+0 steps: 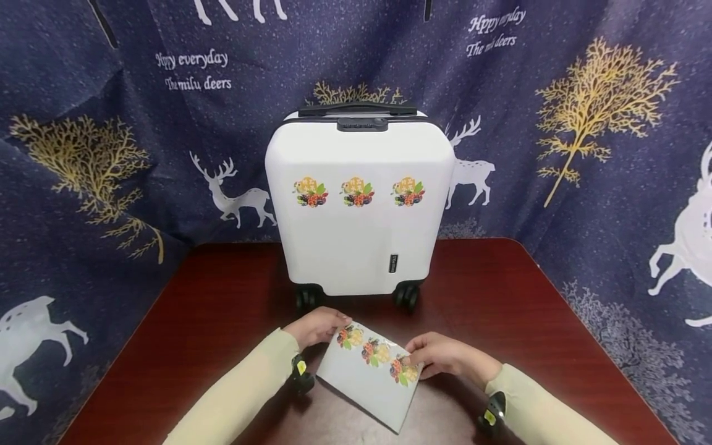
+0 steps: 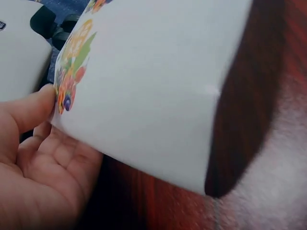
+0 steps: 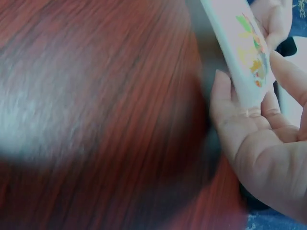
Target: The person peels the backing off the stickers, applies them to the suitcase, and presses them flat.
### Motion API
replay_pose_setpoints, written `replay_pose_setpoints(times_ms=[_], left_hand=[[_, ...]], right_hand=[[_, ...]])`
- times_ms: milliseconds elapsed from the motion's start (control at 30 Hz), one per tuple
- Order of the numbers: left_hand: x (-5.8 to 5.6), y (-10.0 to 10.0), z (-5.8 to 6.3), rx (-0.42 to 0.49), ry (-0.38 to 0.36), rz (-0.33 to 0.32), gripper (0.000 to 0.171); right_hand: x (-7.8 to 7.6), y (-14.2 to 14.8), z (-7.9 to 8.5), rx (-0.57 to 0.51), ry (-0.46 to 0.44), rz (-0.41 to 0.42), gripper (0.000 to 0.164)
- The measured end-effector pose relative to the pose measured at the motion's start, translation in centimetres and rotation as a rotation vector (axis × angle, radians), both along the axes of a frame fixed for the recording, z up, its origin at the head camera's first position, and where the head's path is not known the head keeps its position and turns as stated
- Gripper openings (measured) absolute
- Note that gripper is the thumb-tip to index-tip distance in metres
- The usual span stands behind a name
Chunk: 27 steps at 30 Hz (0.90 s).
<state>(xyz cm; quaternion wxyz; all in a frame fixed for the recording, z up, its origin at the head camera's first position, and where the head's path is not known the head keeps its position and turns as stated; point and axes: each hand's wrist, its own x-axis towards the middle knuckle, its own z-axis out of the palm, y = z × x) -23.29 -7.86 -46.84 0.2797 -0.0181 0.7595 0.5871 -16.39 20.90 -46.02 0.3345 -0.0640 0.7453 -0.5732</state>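
Note:
A white sticker sheet [image 1: 364, 389] with three fruit-print stickers [image 1: 376, 352] along its far edge is held tilted above the table. My left hand [image 1: 319, 326] pinches its far left corner; in the left wrist view the thumb lies on top and the fingers of that hand [image 2: 45, 160] are beneath. At the right end, my right hand [image 1: 447, 355] grips the sheet, thumb over the printed side. The right wrist view shows fingers of this hand [image 3: 266, 143] under the sheet [image 3: 225, 28]. Behind it stands a white suitcase [image 1: 356, 247] bearing a row of three similar stickers [image 1: 358, 192].
The suitcase stands upright on black wheels [image 1: 408, 295] at the back of a dark red wooden table [image 1: 489, 296]. A blue cloth [image 1: 222, 130] with deer and golden trees hangs behind and at both sides. A dark wrist device [image 1: 302, 374] sits on each wrist.

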Motion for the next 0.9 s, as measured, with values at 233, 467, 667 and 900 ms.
replay_pose_setpoints(times_ms=[233, 467, 667, 900], left_hand=[[0.6, -1.4, 0.0, 0.043, 0.002, 0.008, 0.026], [0.8, -2.4, -0.3, 0.075, -0.033, 0.002, 0.027], [0.9, -3.0, -0.5, 0.089, -0.067, 0.026, 0.029], [1.0, -3.7, -0.5, 0.079, -0.095, 0.049, 0.033]], right_hand=[[-0.6, 0.7, 0.3, 0.071, 0.038, -0.069, 0.022], [-1.4, 0.0, 0.4, 0.167, 0.059, -0.178, 0.02], [-2.3, -0.4, 0.4, 0.224, 0.076, -0.293, 0.017], [-3.2, -1.2, 0.6, 0.303, 0.121, -0.373, 0.022]])
